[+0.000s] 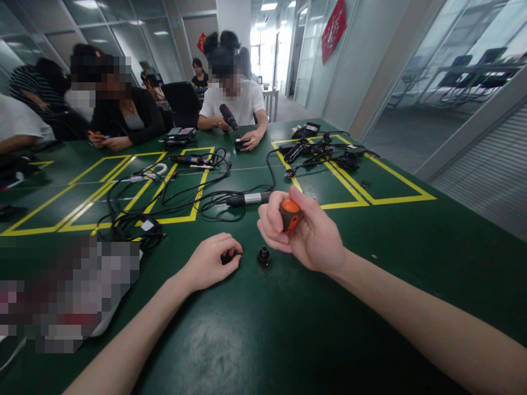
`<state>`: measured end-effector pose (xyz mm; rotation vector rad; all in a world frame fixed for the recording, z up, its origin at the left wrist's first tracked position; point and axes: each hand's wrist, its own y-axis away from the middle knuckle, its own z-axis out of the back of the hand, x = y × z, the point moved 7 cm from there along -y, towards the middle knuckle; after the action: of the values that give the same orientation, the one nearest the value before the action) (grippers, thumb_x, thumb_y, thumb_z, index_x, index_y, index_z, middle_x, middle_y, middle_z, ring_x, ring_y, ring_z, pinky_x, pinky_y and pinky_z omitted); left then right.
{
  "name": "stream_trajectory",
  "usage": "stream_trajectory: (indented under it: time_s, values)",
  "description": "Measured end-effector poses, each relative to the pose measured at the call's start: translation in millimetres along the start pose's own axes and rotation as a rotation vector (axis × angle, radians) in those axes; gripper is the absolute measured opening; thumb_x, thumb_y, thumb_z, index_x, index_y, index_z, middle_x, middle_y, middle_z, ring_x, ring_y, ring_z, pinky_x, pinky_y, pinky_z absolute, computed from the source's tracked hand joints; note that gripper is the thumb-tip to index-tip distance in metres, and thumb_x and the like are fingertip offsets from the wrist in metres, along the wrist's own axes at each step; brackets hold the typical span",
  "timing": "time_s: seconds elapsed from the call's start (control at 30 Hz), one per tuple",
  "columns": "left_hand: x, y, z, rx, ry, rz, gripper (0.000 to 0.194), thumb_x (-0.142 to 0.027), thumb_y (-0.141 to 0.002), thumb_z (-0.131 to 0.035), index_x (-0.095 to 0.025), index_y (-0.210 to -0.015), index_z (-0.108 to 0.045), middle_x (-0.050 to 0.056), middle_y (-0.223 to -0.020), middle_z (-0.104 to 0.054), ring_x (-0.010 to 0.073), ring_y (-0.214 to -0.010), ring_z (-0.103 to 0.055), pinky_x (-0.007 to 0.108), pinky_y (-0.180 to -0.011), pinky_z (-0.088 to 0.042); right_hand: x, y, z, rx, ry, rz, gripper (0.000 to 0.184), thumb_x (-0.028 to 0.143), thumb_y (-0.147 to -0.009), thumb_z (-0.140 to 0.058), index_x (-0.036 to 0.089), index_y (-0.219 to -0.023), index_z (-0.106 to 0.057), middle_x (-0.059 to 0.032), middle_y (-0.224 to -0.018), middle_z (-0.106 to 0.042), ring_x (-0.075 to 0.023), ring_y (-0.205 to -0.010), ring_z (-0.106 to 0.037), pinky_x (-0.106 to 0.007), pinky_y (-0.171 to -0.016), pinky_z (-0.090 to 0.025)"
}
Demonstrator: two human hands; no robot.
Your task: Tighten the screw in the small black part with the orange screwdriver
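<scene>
My right hand (308, 233) is closed around a screwdriver (290, 211), raised above the table. Its orange and dark grey handle end faces me, and the shaft is hidden by the handle and fingers. Just below and left of it, a small black round part (264, 257) with a narrow upright neck stands on the green table (247, 340). My left hand (216, 259) rests on the table left of that part, apart from it. Its fingers curl toward the thumb, with something small and dark at the fingertips that is too small to name.
Beyond my hands lies a black and silver cylindrical tool (249, 198) among looped black cables (150, 230). More cables and adapters (329, 151) are heaped at the back right inside yellow tape. Across the table a person (247, 104) holds a power drill (228, 116). A blurred-out object (94, 291) lies left.
</scene>
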<state>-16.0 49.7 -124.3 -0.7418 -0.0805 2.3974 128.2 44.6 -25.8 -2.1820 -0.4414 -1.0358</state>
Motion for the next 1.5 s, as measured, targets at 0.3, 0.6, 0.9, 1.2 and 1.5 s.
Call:
stream_trajectory:
  time_s: [0.3, 0.6, 0.9, 1.2, 1.5]
  values:
    - [-13.6, -0.4, -10.8, -0.015, 0.029, 0.02, 0.013, -0.017, -0.089, -0.06, -0.02, -0.077, -0.063, 0.0, -0.077, -0.058, 0.0159, -0.075, -0.056, 0.027, -0.067, -0.044, -0.4, 3.5, -3.0, -0.009, -0.01, -0.016, 0.041, 0.057, -0.1, -0.058, 0.021, -0.082, -0.049, 0.0096, -0.053, -0.034, -0.0075, -0.045, -0.021, -0.019, -0.044, -0.02]
    - [-16.3, 1.2, -15.7, -0.032, 0.024, -0.034, 0.013, -0.016, -0.096, -0.064, -0.019, -0.085, -0.069, 0.002, -0.082, -0.065, 0.0176, -0.081, -0.06, 0.029, -0.073, -0.047, -1.5, 1.5, -1.1, -0.013, 0.01, -0.033, 0.051, 0.056, -0.103, -0.053, 0.018, -0.068, -0.051, 0.0064, -0.053, -0.037, -0.0069, -0.044, -0.026, -0.019, -0.04, -0.023]
    - [-24.1, 3.2, -21.2, -0.019, 0.002, -0.092, 0.013, -0.019, -0.099, -0.061, -0.02, -0.098, -0.074, 0.006, -0.097, -0.072, 0.0215, -0.093, -0.064, 0.036, -0.085, -0.051, -1.8, 5.0, 2.6, -0.02, 0.017, -0.022, 0.042, 0.059, -0.097, -0.059, 0.022, -0.081, -0.047, 0.0103, -0.052, -0.033, -0.0071, -0.043, -0.019, -0.018, -0.042, -0.021]
    - [-24.0, 3.2, -19.2, -0.036, 0.021, -0.07, 0.012, -0.022, -0.097, -0.064, -0.02, -0.104, -0.074, 0.006, -0.098, -0.071, 0.0219, -0.093, -0.063, 0.037, -0.084, -0.052, -0.9, 6.4, -0.8, 0.004, 0.039, -0.031, 0.041, 0.06, -0.099, -0.055, 0.023, -0.085, -0.044, 0.012, -0.052, -0.03, -0.0066, -0.042, -0.018, -0.018, -0.043, -0.02]
    - [-23.3, 2.4, -19.0, 0.028, 0.099, -0.049, 0.024, -0.027, -0.099, -0.066, -0.025, -0.12, -0.077, 0.008, -0.113, -0.072, 0.0244, -0.109, -0.065, 0.042, -0.103, -0.054, -4.3, 3.1, -3.2, 0.013, 0.114, -0.017, 0.051, 0.063, -0.102, -0.053, 0.019, -0.076, -0.053, 0.0061, -0.056, -0.042, -0.0077, -0.044, -0.032, -0.02, -0.041, -0.027]
